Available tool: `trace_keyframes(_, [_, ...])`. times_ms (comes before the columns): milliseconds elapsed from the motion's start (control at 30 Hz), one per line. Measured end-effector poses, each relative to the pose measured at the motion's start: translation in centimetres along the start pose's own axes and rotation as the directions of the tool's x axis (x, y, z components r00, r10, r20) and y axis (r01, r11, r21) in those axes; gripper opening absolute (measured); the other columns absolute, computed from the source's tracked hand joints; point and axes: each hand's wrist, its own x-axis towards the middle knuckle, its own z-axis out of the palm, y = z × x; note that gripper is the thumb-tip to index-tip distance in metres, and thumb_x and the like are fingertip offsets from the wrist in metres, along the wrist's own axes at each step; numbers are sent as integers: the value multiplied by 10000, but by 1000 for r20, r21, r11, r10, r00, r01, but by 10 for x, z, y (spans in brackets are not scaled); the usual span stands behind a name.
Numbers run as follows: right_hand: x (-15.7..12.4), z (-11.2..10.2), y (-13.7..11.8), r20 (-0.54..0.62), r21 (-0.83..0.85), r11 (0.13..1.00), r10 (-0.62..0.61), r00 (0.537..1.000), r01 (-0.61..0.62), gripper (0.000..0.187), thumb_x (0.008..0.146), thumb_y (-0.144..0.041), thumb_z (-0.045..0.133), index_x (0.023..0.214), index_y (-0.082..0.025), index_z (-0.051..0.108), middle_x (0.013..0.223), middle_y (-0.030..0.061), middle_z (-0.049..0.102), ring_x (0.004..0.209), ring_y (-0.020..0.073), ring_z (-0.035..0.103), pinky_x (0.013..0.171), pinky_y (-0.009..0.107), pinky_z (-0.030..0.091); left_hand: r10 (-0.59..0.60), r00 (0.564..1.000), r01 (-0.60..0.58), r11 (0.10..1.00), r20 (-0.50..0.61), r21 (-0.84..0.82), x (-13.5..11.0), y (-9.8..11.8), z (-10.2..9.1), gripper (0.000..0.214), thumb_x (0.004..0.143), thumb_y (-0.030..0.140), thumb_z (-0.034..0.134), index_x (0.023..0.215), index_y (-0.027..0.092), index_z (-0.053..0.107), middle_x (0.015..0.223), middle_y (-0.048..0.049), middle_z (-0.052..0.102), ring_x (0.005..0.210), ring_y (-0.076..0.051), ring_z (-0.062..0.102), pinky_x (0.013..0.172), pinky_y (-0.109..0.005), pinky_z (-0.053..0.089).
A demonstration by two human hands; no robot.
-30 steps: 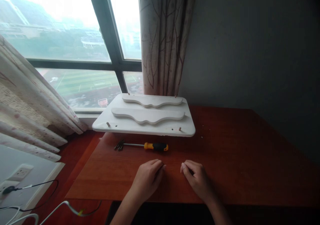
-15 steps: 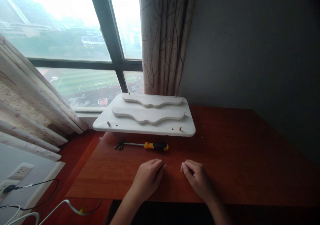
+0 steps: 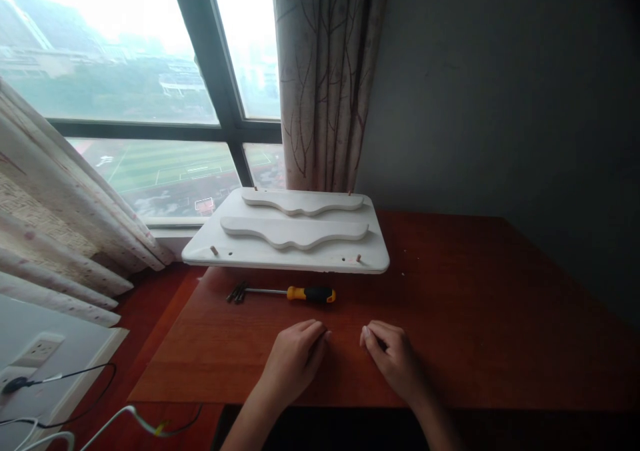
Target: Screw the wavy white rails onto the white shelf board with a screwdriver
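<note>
My left hand [image 3: 295, 361] rests palm down on the red-brown wooden table [image 3: 475, 317], fingers loosely bent, with nothing in it. My right hand [image 3: 395, 361] lies beside it a short gap away, also palm down and empty. Just beyond the hands lies a screwdriver [image 3: 293, 293] with a yellow and black handle, its tip at a small heap of dark screws [image 3: 237, 294]. Farther back a white board [image 3: 285, 256] with wooden dowels lies flat, bearing two white wavy-edged pieces [image 3: 295, 232].
A window with a dark frame [image 3: 220, 97] and patterned curtains [image 3: 325, 77] stand behind the table. A grey wall [image 3: 500, 104] is on the right. At the lower left are a wall socket [image 3: 37, 349] and loose cables [image 3: 100, 424].
Only the view has shifted slightly; both hands stay where they were on the table.
</note>
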Motion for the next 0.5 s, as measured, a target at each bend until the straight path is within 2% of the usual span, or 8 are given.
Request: trace_keyframes(500, [0, -1, -1, -7, -10, 1000, 1, 1000, -2, 408, 1035, -375, 406, 684, -204, 525, 666, -1, 551, 634, 134, 527, 645, 264, 384, 0, 1000, 0, 1000, 0, -3, 0, -2, 0, 287, 1038, 263, 403, 781, 203, 513, 748, -24, 613, 675, -160, 603, 629, -260, 399])
